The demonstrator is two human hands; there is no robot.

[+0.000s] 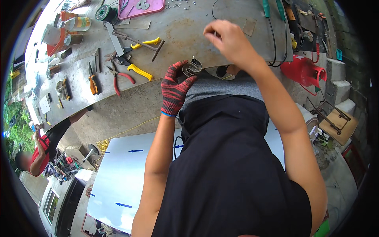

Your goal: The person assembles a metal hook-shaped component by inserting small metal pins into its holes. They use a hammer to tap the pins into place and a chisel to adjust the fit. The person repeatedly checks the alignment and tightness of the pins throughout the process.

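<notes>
My left hand point(173, 93), in a red-and-black knit glove, grips a small round metal piece point(192, 68) at the table's near edge. Inside its ring a curved strip shows, and a thin pin sticks up from the top. To the right and farther over the table is my bare right hand point(232, 42), raised, its fingers curled and pinched together. Whatever the fingertips may hold is hidden. Left of the gloved hand lie yellow-handled tin snips point(139, 71), red-handled cutters point(125, 76) and a rusty T-shaped rod point(157, 51).
Orange-handled pliers point(94, 85), clear bottles point(80, 24) and a green wire spool point(106, 13) rest at left. A pink tray point(152, 8) sits at the far side. Green-handled cables point(266, 8) hang near a red gas cylinder point(298, 71). Another person point(42, 152) is at far left.
</notes>
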